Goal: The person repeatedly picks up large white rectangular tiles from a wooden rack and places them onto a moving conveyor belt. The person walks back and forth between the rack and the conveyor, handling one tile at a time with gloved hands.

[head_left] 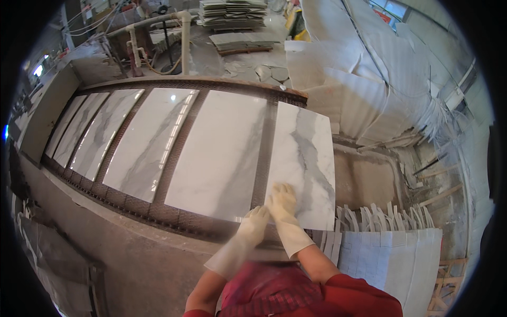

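Observation:
Both my hands wear pale cream rubber gloves. My right hand (283,202) lies on the near left part of a white, grey-veined marble-look slab (311,158), fingers stretched over its glossy face. Close beside it, my left hand (253,226) is at the near right corner of a wider white slab (216,148). Its fingers are bent and held together, their tips by the right glove; whatever they may hold is hidden. Under the slabs runs a brown mesh conveyor bed (174,210), showing in the gap between these two.
Several more veined slabs (150,134) lie leftward along the conveyor. White strapped sheets or bags (391,259) stand at the near right, before a shallow basin (369,177). White plastic sheeting (354,90) hangs behind. Stacked slabs (232,13) and a pale pipe frame (186,42) stand farther back.

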Tool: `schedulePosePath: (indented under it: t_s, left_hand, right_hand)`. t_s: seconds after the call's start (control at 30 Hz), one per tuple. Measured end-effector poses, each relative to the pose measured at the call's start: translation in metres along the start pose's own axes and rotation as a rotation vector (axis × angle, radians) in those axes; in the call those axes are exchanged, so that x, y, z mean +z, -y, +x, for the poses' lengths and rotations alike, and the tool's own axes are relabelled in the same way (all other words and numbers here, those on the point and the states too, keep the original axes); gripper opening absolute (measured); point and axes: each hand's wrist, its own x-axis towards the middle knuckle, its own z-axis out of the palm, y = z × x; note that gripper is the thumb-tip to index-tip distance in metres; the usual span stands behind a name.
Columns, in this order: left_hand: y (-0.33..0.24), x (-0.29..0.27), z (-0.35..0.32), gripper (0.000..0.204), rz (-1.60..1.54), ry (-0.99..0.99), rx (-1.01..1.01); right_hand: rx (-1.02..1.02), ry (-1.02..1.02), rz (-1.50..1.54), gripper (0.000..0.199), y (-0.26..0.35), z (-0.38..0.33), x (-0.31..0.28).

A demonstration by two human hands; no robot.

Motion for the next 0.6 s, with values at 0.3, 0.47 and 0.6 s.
schedulePosePath:
  t_s: [0.3,0.47,0.6]
  left_hand:
    - [0.022,-0.053,-0.134,0.039,-0.144,-0.468,-0.213]
    - [0.03,-0.06,-0.196,0.011,-0.301,-0.651,-0.373]
    - [0.031,-0.039,-0.24,0.023,-0.029,-0.464,-0.58]
  right_hand:
    - [-0.044,0.086,-0.105,0.036,-0.014,0.002,0.034]
    - [0.061,0.028,-0.051,0.032,-0.02,0.006,0.059]
    - [0.002,0.147,-0.161,0.039,-0.016,0.008,0.057]
